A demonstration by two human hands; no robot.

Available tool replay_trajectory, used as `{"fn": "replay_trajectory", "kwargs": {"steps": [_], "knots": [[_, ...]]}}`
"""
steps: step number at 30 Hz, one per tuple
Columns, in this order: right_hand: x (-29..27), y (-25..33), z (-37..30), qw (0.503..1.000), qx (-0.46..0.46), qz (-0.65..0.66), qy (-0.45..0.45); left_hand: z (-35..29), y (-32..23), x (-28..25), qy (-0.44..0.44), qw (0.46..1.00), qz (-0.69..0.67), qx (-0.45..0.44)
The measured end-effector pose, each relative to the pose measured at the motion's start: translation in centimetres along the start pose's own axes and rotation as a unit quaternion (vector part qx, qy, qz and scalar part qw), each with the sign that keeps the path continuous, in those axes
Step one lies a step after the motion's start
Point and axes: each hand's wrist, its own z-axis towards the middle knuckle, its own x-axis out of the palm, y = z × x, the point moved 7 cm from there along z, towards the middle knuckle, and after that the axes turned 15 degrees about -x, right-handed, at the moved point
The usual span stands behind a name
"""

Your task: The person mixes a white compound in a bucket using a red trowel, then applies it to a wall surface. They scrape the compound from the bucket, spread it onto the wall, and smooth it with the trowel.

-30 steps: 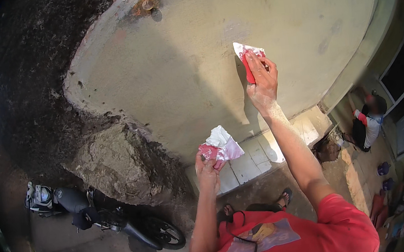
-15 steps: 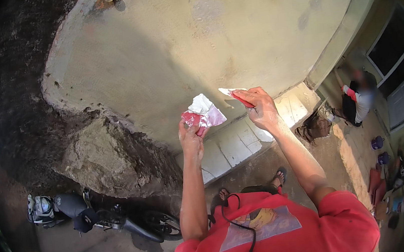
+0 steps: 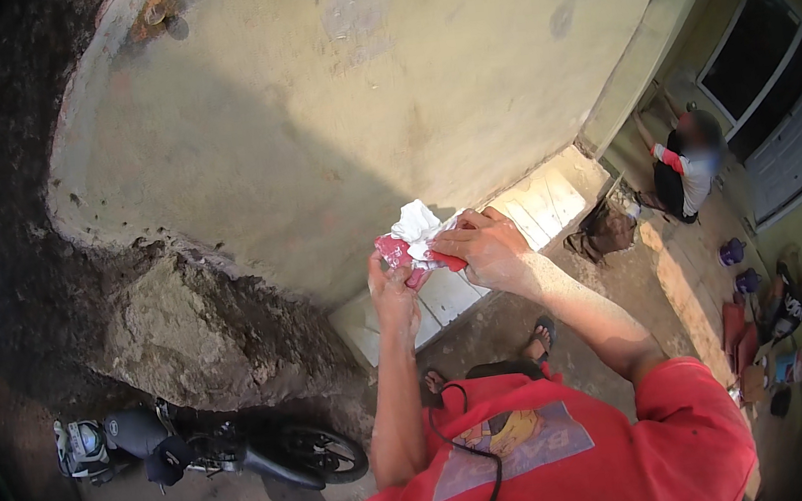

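Observation:
My left hand (image 3: 394, 291) is closed on a red putty scraper (image 3: 393, 249), held flat in front of the wall. A thick lump of white putty (image 3: 414, 221) sits on top of it. In my right hand (image 3: 493, 249) is a second red scraper (image 3: 447, 261), its edge against the putty and beside the first scraper. My right fingers hide much of this second tool. Both hands are close together, just off the pale yellow plastered wall (image 3: 330, 159). Grey repair patches (image 3: 356, 21) show on the wall higher up.
A white-tiled ledge (image 3: 447, 300) runs along the wall's foot. At left lie a large rock (image 3: 181, 337) and a parked motorcycle (image 3: 276, 458). At right another person (image 3: 686, 165) sits near a brown sack (image 3: 611, 228), with purple pots (image 3: 738, 264) behind.
My right hand has moved left and down, bringing its scraper onto the putty held by my left hand. The view has shifted slightly to the right.

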Motion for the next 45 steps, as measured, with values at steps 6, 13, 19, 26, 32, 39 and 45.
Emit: {"fn": "replay_trajectory", "kwargs": {"steps": [6,13,19,26,32,39,45], "knots": [[0.8,-1.6,-1.0,0.981,0.111,0.106,0.12,1.0,1.9,-1.8,-0.024,0.999,-0.043,-0.017],[3.5,-9.0,-4.8,0.679,0.307,0.656,-0.118,1.3,-0.5,-2.6,-0.026,0.998,-0.062,-0.011],[0.0,-9.2,2.5,0.581,0.197,0.702,-0.362,0.3,-2.7,-3.4,-0.022,0.995,-0.1,0.015],[-7.0,-6.6,17.3,0.812,0.152,-0.005,-0.563,-1.6,-2.2,-8.5,-0.048,0.991,-0.116,0.036],[-2.2,0.1,24.0,0.831,0.116,0.012,-0.544,-2.2,-2.0,-9.2,-0.055,0.99,-0.128,0.032],[-6.6,-6.2,15.6,0.713,0.327,0.268,-0.56,-3.3,-2.9,-11.8,-0.056,0.988,-0.131,0.053],[-8.2,-7.7,19.9,0.752,0.288,0.088,-0.587,-2.9,-1.8,-12.0,-0.059,0.988,-0.14,0.038]]}}
